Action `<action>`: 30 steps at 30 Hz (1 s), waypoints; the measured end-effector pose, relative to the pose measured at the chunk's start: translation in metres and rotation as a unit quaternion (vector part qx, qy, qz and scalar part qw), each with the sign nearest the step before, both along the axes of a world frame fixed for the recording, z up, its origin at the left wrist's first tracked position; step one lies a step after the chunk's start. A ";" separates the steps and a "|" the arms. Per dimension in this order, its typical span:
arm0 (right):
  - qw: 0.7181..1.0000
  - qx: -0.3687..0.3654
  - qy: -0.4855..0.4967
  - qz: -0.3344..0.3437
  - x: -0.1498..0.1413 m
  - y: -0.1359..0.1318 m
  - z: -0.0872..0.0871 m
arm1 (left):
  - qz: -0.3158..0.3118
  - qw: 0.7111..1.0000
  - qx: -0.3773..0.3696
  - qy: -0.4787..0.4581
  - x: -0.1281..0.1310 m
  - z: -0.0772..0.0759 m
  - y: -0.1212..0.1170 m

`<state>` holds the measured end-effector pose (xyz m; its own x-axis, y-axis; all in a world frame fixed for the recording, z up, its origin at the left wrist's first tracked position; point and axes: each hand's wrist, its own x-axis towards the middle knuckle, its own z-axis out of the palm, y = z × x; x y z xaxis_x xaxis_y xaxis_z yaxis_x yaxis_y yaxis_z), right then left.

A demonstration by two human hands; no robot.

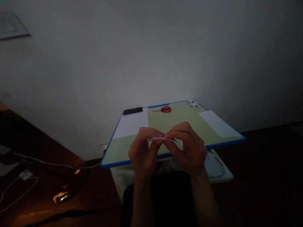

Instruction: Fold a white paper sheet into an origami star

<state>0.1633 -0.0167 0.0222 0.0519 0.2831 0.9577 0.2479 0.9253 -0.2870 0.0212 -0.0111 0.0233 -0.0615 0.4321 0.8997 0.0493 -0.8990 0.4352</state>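
My left hand (pixel 143 149) and my right hand (pixel 189 148) are raised together over the near edge of a green board with a blue rim (pixel 175 151). Both pinch a small folded piece of white paper (pixel 161 138) between fingertips and thumbs; the paper looks flat and edge-on. Further back on the board lie red-handled scissors (pixel 164 109), a white sheet at the left (pixel 132 125), a white strip at the right (pixel 219 124), a black flat object (pixel 132 110) and small white paper pieces (pixel 193 103) in the far corner.
The board rests on a pale support (pixel 123 179) in front of a plain wall. At the left, white cables (pixel 35 162) and a shiny dark object (pixel 68 189) lie on a brown surface. The room is dim.
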 end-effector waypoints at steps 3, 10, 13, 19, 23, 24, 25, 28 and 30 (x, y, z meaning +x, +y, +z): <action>0.997 -0.022 0.057 0.051 -0.001 0.001 -0.003 | -0.020 0.999 -0.003 -0.027 0.000 0.000 0.001; 0.990 -0.051 0.101 0.084 -0.002 0.004 -0.006 | -0.059 0.997 -0.021 -0.046 0.000 -0.004 0.003; 0.984 -0.083 0.121 0.097 -0.004 0.003 -0.006 | -0.084 0.994 -0.021 -0.067 0.001 -0.004 0.003; 0.979 -0.102 0.129 0.120 -0.005 0.003 -0.006 | -0.078 0.991 -0.040 -0.099 0.001 -0.007 0.003; 0.977 -0.131 0.133 0.103 -0.005 0.000 -0.007 | -0.074 0.989 -0.065 -0.114 0.000 -0.009 0.002; 0.977 -0.133 0.134 0.097 -0.005 -0.001 -0.007 | -0.080 0.987 -0.069 -0.117 0.001 -0.009 0.002; 0.977 -0.135 0.137 0.089 -0.005 -0.002 -0.007 | -0.086 0.986 -0.073 -0.120 0.001 -0.009 0.003; 0.970 -0.164 0.167 0.064 -0.007 -0.003 -0.006 | -0.097 0.982 -0.105 -0.127 0.004 -0.008 0.004; 0.957 -0.199 0.201 0.058 -0.009 -0.002 -0.007 | -0.096 0.977 -0.130 -0.138 0.006 -0.008 0.004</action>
<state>0.1542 -0.0188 0.0155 0.3403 0.6476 0.6818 -0.0544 0.7374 -0.6733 0.0268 -0.0067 0.0156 -0.1809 0.6715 0.7186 -0.2605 -0.7372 0.6234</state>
